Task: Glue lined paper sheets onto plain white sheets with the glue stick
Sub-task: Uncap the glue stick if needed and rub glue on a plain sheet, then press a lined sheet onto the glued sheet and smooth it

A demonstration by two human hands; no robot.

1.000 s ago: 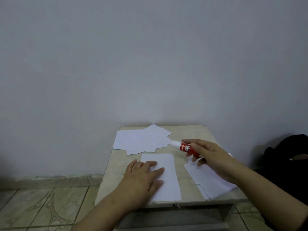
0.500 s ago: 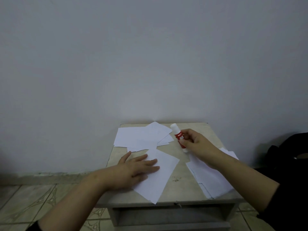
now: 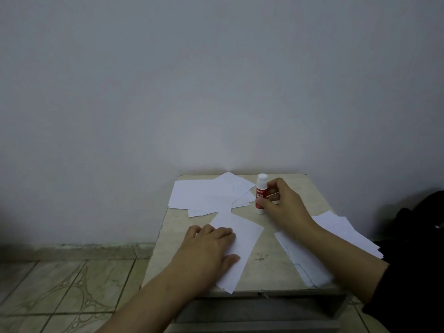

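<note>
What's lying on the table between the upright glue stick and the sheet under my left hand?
Head view: nothing, only bare beige tabletop between the red-and-white glue stick and the white sheet under the left hand.

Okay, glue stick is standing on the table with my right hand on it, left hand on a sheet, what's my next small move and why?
Probably let go of the glue stick. It stands upright on the table, white cap on, with your right hand gripping it. Your left hand rests on the angled sheet near the front edge, so the freed hand could help with that sheet next.
</note>
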